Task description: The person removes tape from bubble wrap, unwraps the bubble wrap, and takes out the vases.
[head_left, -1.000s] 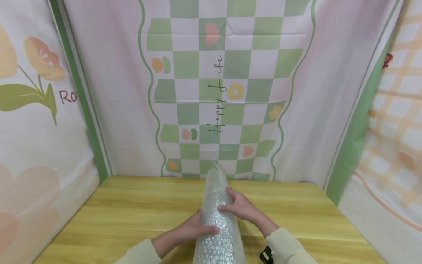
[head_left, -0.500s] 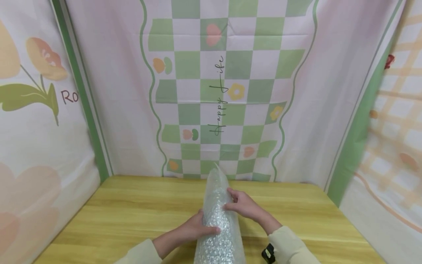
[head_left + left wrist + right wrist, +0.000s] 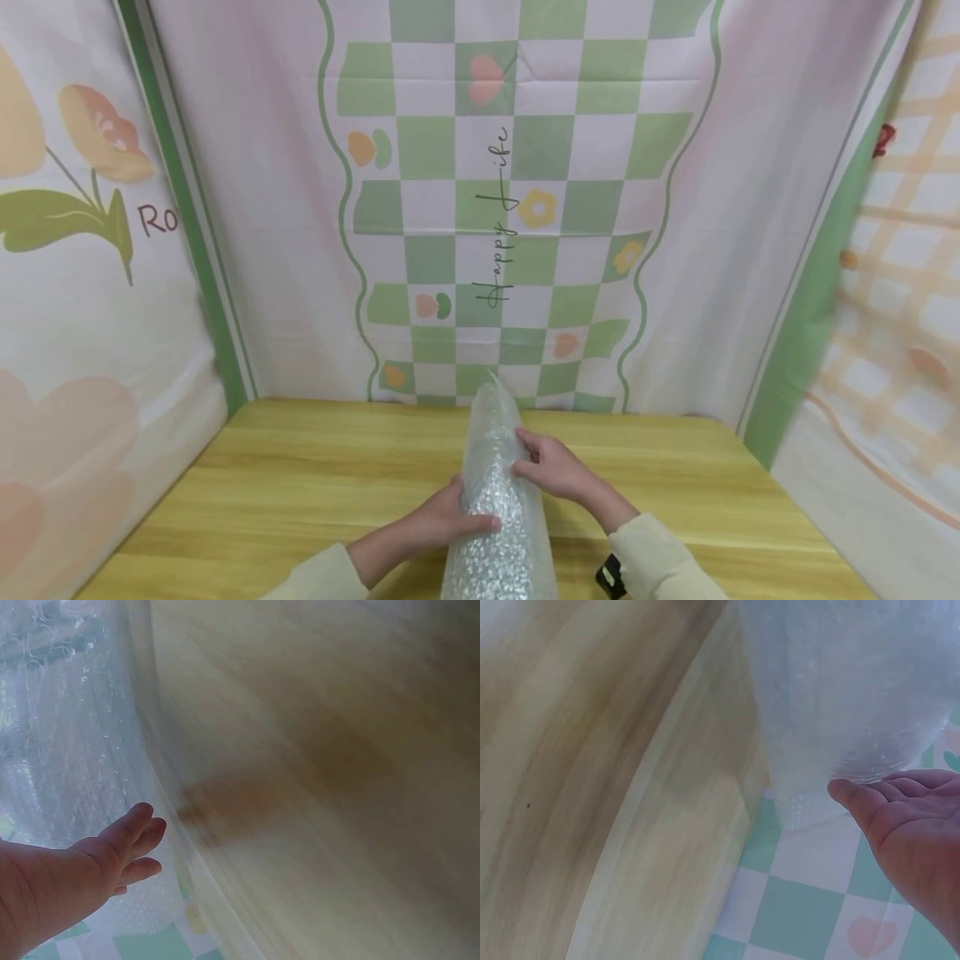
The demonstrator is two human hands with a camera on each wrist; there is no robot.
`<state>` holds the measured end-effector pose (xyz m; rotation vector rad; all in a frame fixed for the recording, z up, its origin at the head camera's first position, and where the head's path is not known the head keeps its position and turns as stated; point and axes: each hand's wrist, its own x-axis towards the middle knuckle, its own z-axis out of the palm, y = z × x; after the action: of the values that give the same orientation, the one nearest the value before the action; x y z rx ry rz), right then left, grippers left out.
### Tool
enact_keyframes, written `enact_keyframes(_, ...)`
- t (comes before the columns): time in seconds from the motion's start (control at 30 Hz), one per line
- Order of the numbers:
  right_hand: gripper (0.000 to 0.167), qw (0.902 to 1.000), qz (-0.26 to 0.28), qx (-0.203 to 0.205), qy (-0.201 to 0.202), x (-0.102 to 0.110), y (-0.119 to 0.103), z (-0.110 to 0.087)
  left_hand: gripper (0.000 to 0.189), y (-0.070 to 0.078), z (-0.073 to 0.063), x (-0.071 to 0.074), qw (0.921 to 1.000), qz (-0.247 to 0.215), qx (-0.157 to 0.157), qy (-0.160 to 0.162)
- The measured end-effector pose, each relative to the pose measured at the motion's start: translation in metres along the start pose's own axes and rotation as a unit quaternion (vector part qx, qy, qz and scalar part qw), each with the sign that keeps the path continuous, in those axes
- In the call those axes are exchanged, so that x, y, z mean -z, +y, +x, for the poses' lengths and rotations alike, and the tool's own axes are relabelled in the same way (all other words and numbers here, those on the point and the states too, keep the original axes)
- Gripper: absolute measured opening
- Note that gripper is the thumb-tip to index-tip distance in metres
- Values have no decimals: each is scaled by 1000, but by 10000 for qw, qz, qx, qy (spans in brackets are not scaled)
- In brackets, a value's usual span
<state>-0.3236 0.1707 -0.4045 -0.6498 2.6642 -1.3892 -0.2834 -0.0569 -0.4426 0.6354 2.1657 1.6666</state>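
Note:
A roll of clear bubble wrap runs lengthwise away from the person over the wooden table, its far end narrowing to a thin pointed flap. My left hand grips its left side, thumb laid across the top; the fingers are largely hidden there. Farther along, my right hand holds the right side between thumb and fingers. The left wrist view shows the left fingers up against the plastic. In the right wrist view, the right hand touches the wrap near its layered end.
Behind the table hangs a green and white checked cloth. Printed cloths stand at the left and right. A small black device sits by the right sleeve.
The right hand's thumb has slid slightly right, toward the roll's edge, and has stayed there over the last half second. The left hand keeps its hold; the roll barely shifts.

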Motion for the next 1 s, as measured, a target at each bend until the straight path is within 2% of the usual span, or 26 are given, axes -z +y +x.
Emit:
enact_keyframes(0.3,68,9954,-830,468,-40,-2,0,-2,85,1,0,0,9999,-89,19,-51)
enact_keyframes(0.47,66,9938,-997,474,-133,-2,0,-3,83,0,1,0,9998,-187,-38,-85)
enact_keyframes(0.7,65,9920,-1119,541,-210,-1,0,-4,84,3,-1,-1,9999,-109,19,-22)
enact_keyframes(1.0,59,9938,-934,537,-260,2,1,-4,84,3,0,0,9999,-117,40,-62)
